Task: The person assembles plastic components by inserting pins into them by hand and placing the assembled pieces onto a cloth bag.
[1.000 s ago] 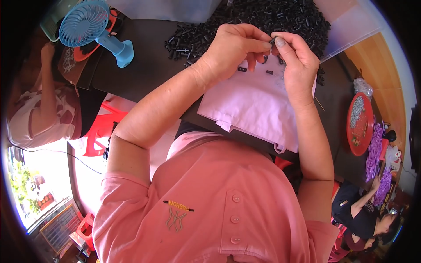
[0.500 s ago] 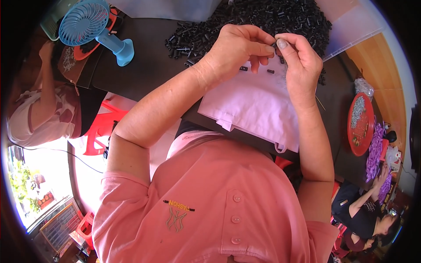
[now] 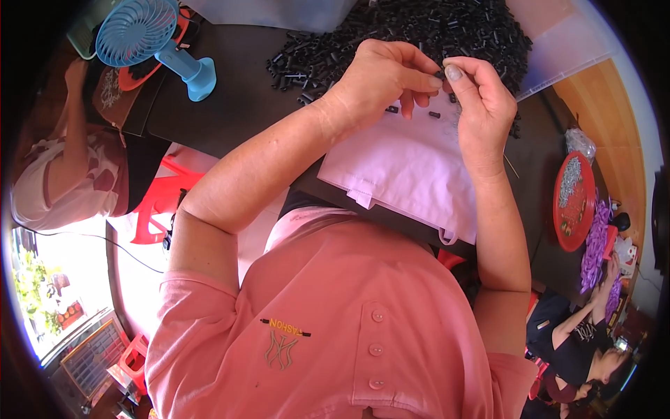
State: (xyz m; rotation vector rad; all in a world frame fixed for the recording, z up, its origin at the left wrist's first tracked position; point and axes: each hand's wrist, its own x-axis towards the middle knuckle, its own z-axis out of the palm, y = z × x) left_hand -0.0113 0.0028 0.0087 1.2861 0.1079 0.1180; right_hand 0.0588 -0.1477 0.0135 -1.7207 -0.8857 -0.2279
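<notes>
Hands raised together over dark table (image 3: 230, 105), fingertips meeting above pale pink cloth (image 3: 412, 167).

Left hand (image 3: 380, 80): curled, thumb and forefinger pinched toward the right hand; remaining fingers folded under, tips pointing down at the cloth.

Right hand (image 3: 481, 105): thumb and forefinger closed on small black tubular piece (image 3: 440, 72), held at the junction of both hands. Piece mostly hidden by fingertips; exact shape not determinable.

Heap of black tubular pieces (image 3: 426, 31): spread across the far side of the table, directly beyond both hands, partly lying on a translucent sheet (image 3: 558, 49). A few loose pieces (image 3: 434, 114) resting on the upper edge of the cloth, just below the fingers.

Cloth: flat on the near table edge, between the hands and the pink shirt (image 3: 335, 328), one hemmed corner hanging over the edge.

Surroundings: blue handheld fan (image 3: 143, 38) standing at the far left of the table, well apart from the hands. Red round tray (image 3: 574, 202) with small grey parts at the right. Second person (image 3: 63, 174) seated at the left; third person (image 3: 579, 342) at the lower right, beside purple items (image 3: 597, 244).
</notes>
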